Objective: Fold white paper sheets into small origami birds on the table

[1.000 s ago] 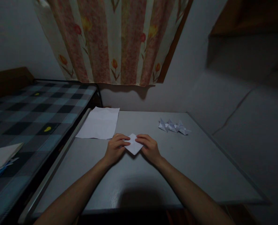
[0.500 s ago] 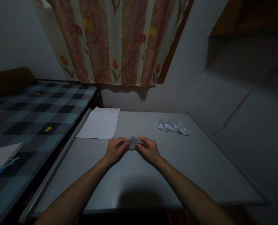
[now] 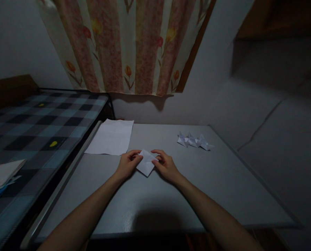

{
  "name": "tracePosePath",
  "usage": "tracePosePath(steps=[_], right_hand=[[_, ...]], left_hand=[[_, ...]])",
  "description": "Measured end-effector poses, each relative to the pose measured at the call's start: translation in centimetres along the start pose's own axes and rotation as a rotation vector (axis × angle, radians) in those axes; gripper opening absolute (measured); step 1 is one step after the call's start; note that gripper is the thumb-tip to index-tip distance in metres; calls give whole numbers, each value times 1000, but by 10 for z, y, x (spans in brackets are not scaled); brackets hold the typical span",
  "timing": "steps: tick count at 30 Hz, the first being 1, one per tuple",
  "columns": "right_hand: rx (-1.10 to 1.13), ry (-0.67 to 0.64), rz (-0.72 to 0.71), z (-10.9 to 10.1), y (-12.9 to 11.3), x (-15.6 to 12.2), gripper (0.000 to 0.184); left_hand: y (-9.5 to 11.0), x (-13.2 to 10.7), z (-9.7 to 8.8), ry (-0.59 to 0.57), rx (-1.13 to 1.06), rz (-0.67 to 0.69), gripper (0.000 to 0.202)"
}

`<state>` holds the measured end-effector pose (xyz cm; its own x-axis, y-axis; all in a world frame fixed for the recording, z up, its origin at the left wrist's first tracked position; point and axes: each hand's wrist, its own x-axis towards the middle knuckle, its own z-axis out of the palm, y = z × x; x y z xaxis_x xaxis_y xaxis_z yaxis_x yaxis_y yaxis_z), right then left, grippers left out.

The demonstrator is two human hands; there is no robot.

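A small folded white paper [image 3: 147,164], diamond-shaped with one corner pointing toward me, is held between my two hands above the middle of the table. My left hand [image 3: 128,162] pinches its left side, thumb on the face and fingers behind. On the other side, my right hand [image 3: 167,164] has its thumb pressed on the paper's right edge, with the index finger raised a little off the top; its other fingers are partly hidden. Three folded white paper shapes [image 3: 194,141] with pointed tips stand in a row farther back to the right.
White paper sheets [image 3: 110,136] lie at the table's back left. The pale table [image 3: 197,195] meets the wall behind and at right. Along the left side is a bed with a checked cover [image 3: 66,122], bearing a folded cloth [image 3: 5,174]. A flowered curtain [image 3: 129,45] hangs above.
The paper has gone from a narrow, peaked shape to a flatter diamond facing me. My hands have shifted their grip on its sides, and the right index finger has lifted.
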<state>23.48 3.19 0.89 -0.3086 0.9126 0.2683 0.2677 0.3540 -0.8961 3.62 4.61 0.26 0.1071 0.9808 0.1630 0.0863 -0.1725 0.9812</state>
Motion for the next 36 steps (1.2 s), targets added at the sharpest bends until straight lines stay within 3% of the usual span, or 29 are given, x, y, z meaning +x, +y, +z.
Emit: tracePosePath(steps=[13,19,24,29,31,36], right_hand=[[-71,-86,-152,1,-6,-1,42],[-40,49,-116,1,0,2,27],[109,174,-34,-2,6,5,19],[202,257,40,-4,12,7,22],[210,296,57,-5,13,8,25],[237,279,46,-4,14,9,24]], left_hand=[[-5,3,0,46,-39,5,26],[0,0,0,-27,-198,-6,45],[-3,-2,-3,-176,-216,20,30],[-7,-3,-3,-297,-312,105,54],[-6,-5,-2,-340,-281,74,55],[-5,-6,2,-299,-188,-29,43]])
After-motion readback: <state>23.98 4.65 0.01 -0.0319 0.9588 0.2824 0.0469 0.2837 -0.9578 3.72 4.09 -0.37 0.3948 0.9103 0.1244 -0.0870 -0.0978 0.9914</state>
